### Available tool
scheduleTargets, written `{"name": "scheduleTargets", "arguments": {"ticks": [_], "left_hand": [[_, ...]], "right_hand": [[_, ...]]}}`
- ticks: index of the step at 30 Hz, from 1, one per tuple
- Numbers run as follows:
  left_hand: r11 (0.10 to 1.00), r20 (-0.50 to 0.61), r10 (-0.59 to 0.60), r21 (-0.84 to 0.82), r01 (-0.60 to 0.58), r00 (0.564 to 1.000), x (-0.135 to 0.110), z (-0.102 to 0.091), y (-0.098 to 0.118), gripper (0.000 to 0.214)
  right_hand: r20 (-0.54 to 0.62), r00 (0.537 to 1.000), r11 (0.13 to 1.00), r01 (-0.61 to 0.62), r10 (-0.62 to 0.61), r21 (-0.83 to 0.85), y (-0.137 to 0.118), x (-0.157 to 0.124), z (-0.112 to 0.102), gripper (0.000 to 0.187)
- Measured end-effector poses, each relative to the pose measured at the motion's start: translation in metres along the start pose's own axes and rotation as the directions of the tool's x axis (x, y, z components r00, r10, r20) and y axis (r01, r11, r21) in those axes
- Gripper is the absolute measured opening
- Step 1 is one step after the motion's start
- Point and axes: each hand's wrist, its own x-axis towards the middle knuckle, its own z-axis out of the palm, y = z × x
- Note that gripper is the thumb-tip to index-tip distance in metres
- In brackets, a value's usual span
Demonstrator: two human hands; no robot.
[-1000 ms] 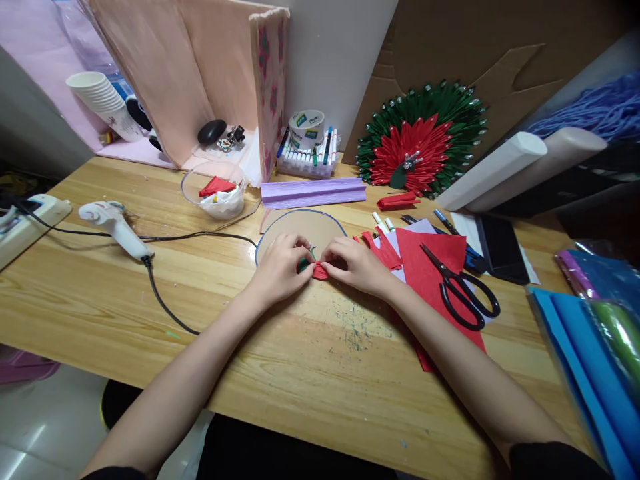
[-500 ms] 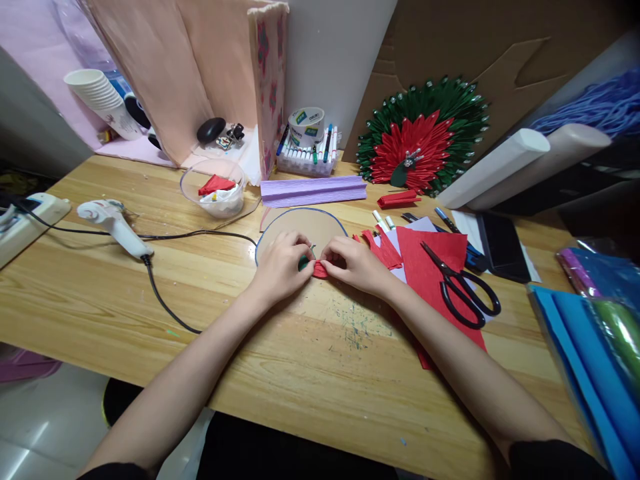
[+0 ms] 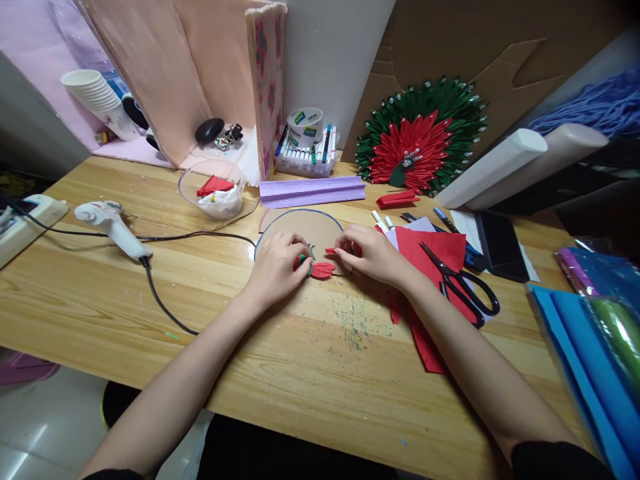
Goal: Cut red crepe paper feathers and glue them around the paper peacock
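My left hand point(image 3: 280, 267) is closed around a small red and green crepe paper piece. Its pointed red petals point(image 3: 323, 269) stick out to the right of the fingertips; the rest is hidden in the hand. Just right of it, my right hand point(image 3: 377, 253) pinches a red crepe paper strip point(image 3: 331, 251), apart from the petals. Both hands hover at the near edge of a round cardboard disc point(image 3: 300, 227) with a blue outline. Close to the right forearm lie a red paper sheet point(image 3: 425, 247) and black-handled scissors point(image 3: 465, 287).
On the left lies a white glue gun point(image 3: 117, 230), its black cord running across the table. A clear bowl point(image 3: 187, 193) with scraps and a purple folded paper strip point(image 3: 313, 192) are behind the disc. A red and green peacock-like craft point(image 3: 415, 147) leans on cardboard at the back.
My right hand has moved to the right, away from my left, with a red strip in its fingers. Red petals now show spread beside my left fingertips.
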Motion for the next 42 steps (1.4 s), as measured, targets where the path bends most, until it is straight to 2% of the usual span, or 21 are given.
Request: {"name": "scheduleTargets", "arguments": {"ticks": [8,17,22,27,30,32,34,36,38,40,42], "left_hand": [[0.997,0.039,0.012,-0.080,-0.009,0.999,0.001,0.019,0.008,0.017],[0.996,0.056,0.002,-0.084,0.002,0.998,0.002,0.022,0.009,0.012],[0.996,0.020,-0.018,-0.090,0.020,1.000,0.003,0.016,0.007,0.014],[0.991,-0.057,-0.115,-0.076,0.110,0.992,0.003,0.006,0.001,0.016],[0.976,-0.169,-0.213,-0.081,0.202,0.962,0.003,-0.005,-0.007,0.017],[0.952,-0.263,-0.306,-0.072,0.298,0.915,0.003,-0.014,-0.016,0.018],[0.907,-0.328,-0.413,-0.059,0.418,0.850,0.001,-0.022,-0.027,0.021],[0.848,-0.303,-0.523,-0.093,0.521,0.797,-0.001,-0.026,-0.039,0.027],[0.790,-0.196,-0.612,-0.199,0.580,0.766,-0.002,-0.026,-0.048,0.033],[0.753,-0.097,-0.635,-0.298,0.587,0.766,-0.002,-0.023,-0.054,0.038],[0.745,-0.061,-0.622,-0.352,0.566,0.781,-0.002,-0.020,-0.056,0.042]], "right_hand": [[0.105,0.994,0.998,0.039,-0.033,-0.057,0.009,-0.002,-0.009,0.005],[0.243,0.968,0.995,0.079,-0.061,-0.066,0.006,-0.003,-0.018,0.007],[0.231,0.970,0.993,0.097,-0.080,-0.063,0.005,-0.003,-0.010,0.006],[0.169,0.982,0.992,0.095,-0.081,-0.078,0.006,-0.003,-0.002,0.006],[0.148,0.985,0.992,0.101,-0.088,-0.079,0.007,-0.003,0.000,0.006],[0.142,0.987,0.993,0.090,-0.079,-0.079,0.008,-0.003,-0.001,0.007],[0.128,0.990,0.995,0.070,-0.061,-0.074,0.009,-0.003,-0.003,0.006],[0.099,0.995,0.998,0.034,-0.028,-0.054,0.010,-0.002,-0.005,0.006],[0.068,0.997,0.999,-0.032,0.033,-0.018,0.011,-0.001,-0.006,0.006],[0.042,0.993,0.993,-0.115,0.114,0.019,0.013,0.000,-0.005,0.007],[0.025,0.984,0.982,-0.180,0.179,0.053,0.016,0.001,-0.002,0.009]]}}
